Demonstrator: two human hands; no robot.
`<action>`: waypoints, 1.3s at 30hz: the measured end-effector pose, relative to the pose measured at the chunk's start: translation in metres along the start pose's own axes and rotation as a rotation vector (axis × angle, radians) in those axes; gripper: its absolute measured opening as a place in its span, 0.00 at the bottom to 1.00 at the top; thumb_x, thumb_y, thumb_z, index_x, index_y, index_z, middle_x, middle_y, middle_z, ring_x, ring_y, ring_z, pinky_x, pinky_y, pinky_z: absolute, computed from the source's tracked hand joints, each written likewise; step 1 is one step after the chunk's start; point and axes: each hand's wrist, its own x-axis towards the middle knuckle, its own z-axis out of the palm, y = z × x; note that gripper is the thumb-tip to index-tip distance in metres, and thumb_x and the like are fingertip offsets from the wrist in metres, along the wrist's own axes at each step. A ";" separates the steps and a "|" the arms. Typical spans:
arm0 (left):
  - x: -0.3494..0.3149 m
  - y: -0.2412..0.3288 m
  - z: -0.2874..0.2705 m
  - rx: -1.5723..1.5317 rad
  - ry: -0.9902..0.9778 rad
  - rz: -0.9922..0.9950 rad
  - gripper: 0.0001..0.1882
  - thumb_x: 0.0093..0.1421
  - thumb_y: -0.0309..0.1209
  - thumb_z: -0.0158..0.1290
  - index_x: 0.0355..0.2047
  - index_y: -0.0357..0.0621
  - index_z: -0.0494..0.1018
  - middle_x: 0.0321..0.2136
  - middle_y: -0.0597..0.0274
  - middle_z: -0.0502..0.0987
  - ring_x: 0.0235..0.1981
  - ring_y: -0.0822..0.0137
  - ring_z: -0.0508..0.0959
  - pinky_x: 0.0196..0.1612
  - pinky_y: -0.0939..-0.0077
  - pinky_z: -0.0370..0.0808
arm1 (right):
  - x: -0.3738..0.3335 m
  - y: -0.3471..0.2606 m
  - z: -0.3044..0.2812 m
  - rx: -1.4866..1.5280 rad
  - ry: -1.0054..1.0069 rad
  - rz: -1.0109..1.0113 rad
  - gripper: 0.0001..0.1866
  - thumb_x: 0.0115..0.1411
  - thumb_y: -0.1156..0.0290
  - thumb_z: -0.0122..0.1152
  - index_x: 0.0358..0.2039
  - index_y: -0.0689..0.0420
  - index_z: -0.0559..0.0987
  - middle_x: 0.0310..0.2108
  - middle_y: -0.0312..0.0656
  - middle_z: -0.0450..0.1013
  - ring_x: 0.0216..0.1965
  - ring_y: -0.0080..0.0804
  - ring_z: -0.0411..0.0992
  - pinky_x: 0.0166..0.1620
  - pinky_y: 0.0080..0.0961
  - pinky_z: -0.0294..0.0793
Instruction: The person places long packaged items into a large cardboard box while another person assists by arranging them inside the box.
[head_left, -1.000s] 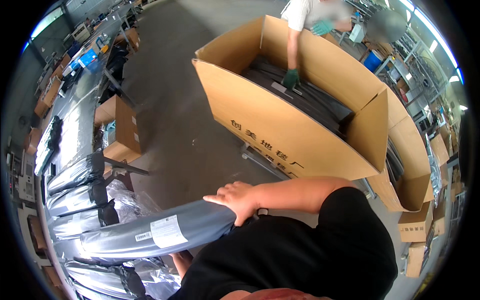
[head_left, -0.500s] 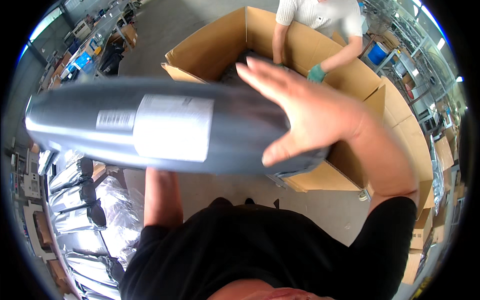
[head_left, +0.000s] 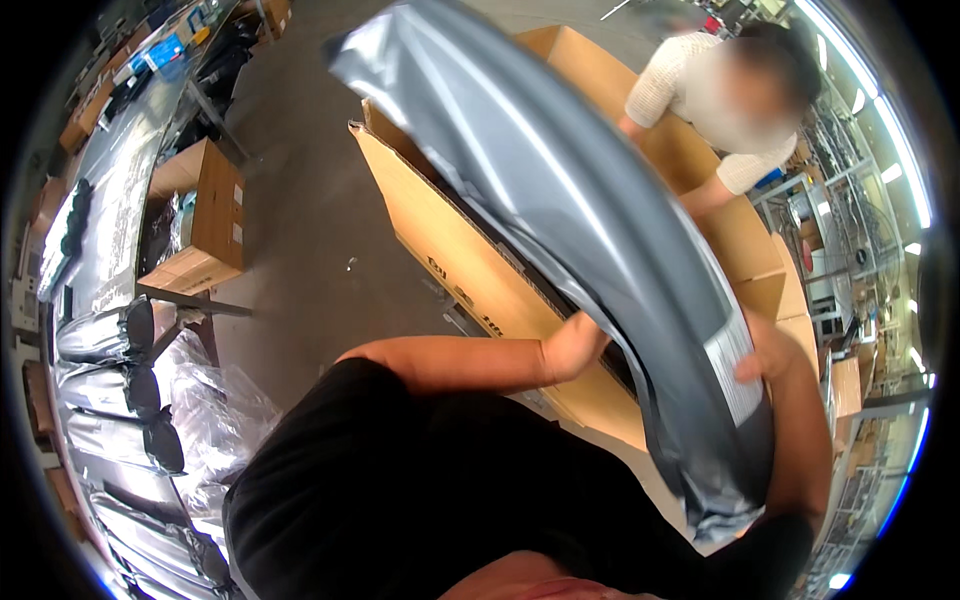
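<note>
A long, curved package wrapped in dark grey plastic film (head_left: 560,190) slants across the view above the large cardboard box (head_left: 430,240). My left hand (head_left: 580,345) grips its near left edge, the fingers hidden beneath it. On the opposite edge, my right hand (head_left: 768,352) holds it beside a white label (head_left: 732,370), and that forearm runs along the package's near end. The far end reaches past the box's left corner. Much of the box's inside is hidden by the package.
A co-worker in a white knit top (head_left: 700,85) leans over the box's far side, their hands hidden. At left, a long table (head_left: 120,190) bears several similar wrapped packages (head_left: 110,390). An open carton (head_left: 215,215) and crumpled clear film (head_left: 215,410) are beside it.
The package has swung from lying crosswise at left to slanting over the box. My left hand has come right; my right hand has moved from over its top to its right edge.
</note>
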 end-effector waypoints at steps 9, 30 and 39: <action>0.058 0.069 -0.016 0.920 -0.372 -0.160 0.20 0.65 0.38 0.49 0.54 0.44 0.72 0.51 0.48 0.75 0.53 0.53 0.74 0.56 0.63 0.70 | 0.019 0.047 -0.044 0.276 0.091 0.059 0.64 0.28 0.65 0.79 0.67 0.65 0.55 0.59 0.43 0.65 0.59 0.33 0.65 0.61 0.27 0.62; -0.114 0.155 -0.040 1.809 0.280 -0.122 0.29 0.51 0.35 0.63 0.53 0.42 0.70 0.59 0.54 0.68 0.64 0.54 0.63 0.64 0.57 0.61 | 0.364 0.312 0.012 -0.535 -0.103 0.199 0.69 0.39 0.47 0.79 0.69 0.65 0.44 0.69 0.57 0.46 0.71 0.47 0.46 0.68 0.36 0.51; -0.573 0.219 -0.030 1.855 2.268 -0.142 0.24 0.56 0.35 0.60 0.51 0.37 0.73 0.51 0.48 0.75 0.55 0.49 0.73 0.59 0.64 0.68 | 0.381 0.218 -0.027 -1.078 0.512 0.003 0.47 0.48 0.47 0.71 0.59 0.64 0.60 0.60 0.56 0.57 0.64 0.51 0.54 0.65 0.44 0.56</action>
